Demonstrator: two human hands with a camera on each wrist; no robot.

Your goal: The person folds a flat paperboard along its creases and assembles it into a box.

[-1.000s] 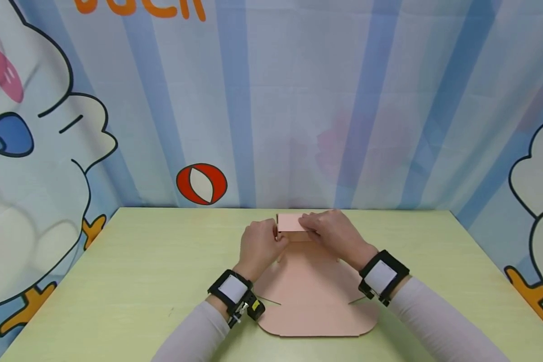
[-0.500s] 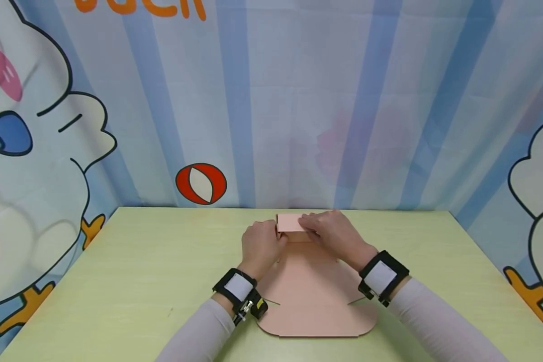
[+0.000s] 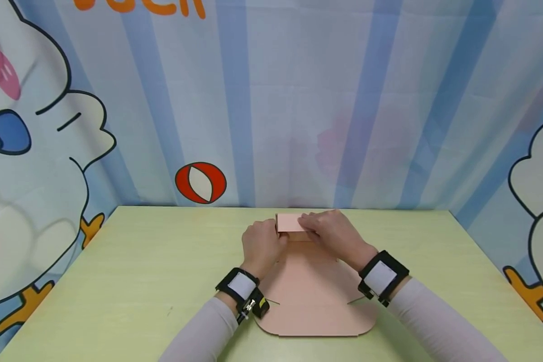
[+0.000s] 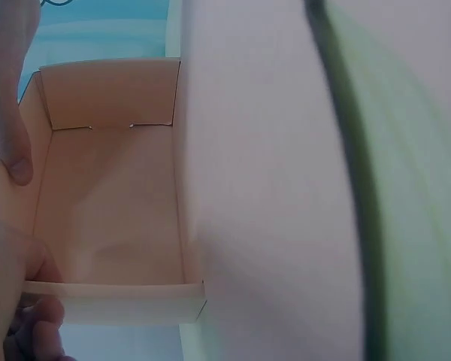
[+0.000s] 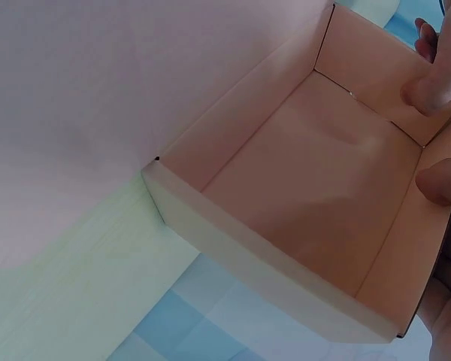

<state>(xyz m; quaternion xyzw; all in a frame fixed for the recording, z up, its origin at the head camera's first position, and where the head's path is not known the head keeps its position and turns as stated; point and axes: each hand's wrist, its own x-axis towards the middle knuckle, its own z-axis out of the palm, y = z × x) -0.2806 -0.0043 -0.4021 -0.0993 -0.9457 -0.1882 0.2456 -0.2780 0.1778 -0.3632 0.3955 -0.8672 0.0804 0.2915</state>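
Note:
A pink cardboard box point(image 3: 290, 222) stands on its side near the table's far edge, with its long lid point(image 3: 317, 286) spread flat toward me. My left hand point(image 3: 263, 245) pinches the box's left side wall point(image 4: 120, 304), thumb inside and curled fingers outside. My right hand point(image 3: 337, 232) grips the upper wall point(image 5: 413, 248) at its right part, its thumb inside. The inner bottom point(image 5: 308, 180) of the box shows bare in both wrist views. In the head view, the hands cover both ends of the box.
The pale yellow-green table point(image 3: 163, 271) extends on both sides of the box. Just beyond its far edge hangs a blue striped cartoon curtain point(image 3: 294, 100). Slits point(image 3: 356, 300) cut into the lid lie near both wrists.
My left wrist has shifted slightly right and turned a little, while that hand keeps its pinch. The right hand and the box stay nearly still.

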